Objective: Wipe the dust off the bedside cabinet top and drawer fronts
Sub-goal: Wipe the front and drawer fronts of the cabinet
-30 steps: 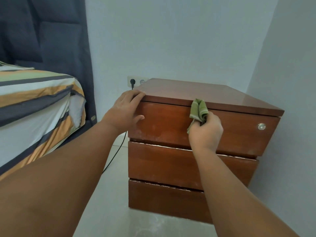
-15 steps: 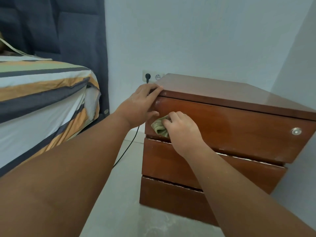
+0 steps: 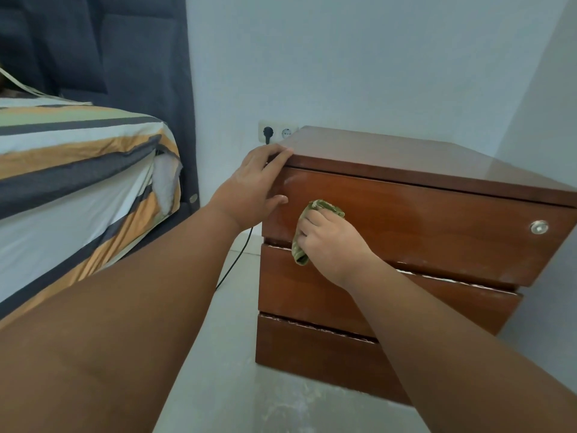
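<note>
Cloth point(image 3: 324, 208) bunched in right grip point(image 3: 332, 245) against top drawer front point(image 3: 437, 226).

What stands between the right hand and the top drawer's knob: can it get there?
Probably yes: the right hand presses the cloth on that drawer front, with only bare wood between it and the knob.

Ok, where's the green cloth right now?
Head view: the green cloth is bunched in the right hand, pressed against the top drawer front toward its bed-side end, below the left hand.
</note>
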